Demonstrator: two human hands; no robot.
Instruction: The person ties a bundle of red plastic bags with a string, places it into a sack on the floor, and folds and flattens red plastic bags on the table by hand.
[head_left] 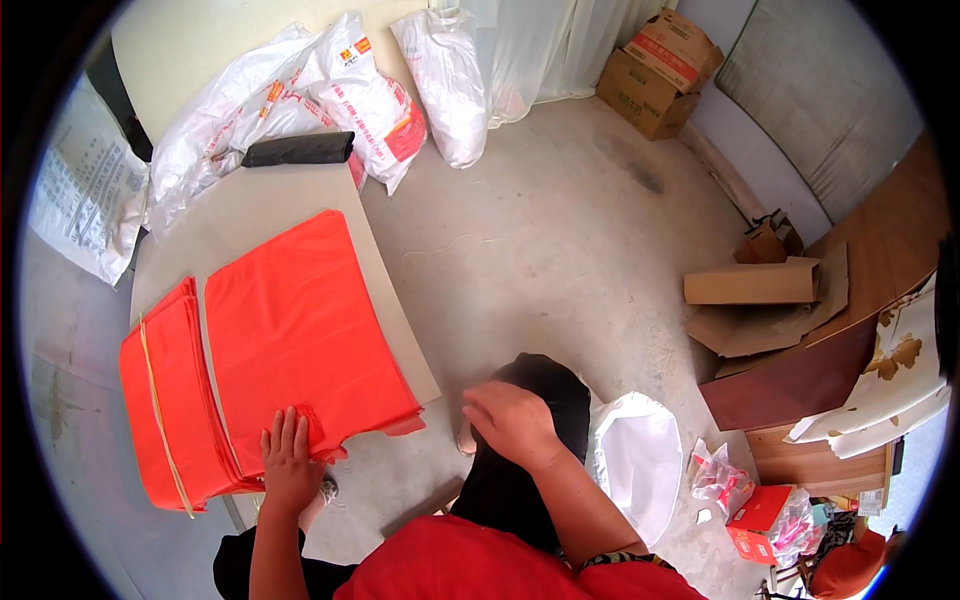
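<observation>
My left hand [290, 460] lies flat, fingers spread a little, on the near edge of a stack of red plastic sheets or bags [300, 310] on a board-topped table [395, 300]. The edge of the stack is crumpled beside my fingertips. To its left lies a second, narrower red stack [175, 390] with a yellowish band [160, 415] across it. My right hand [508, 420] hovers above my right knee, away from the stacks, its fingers together and bent; whether it holds anything is hidden.
A black roll [298, 149] lies at the table's far edge, by white sacks [350, 100]. An open white sack [637, 465] stands right of my leg. Cardboard boxes [655, 85] stand at the back right; opened cardboard [755, 285] lies right. Another person [848, 570] is at the lower right.
</observation>
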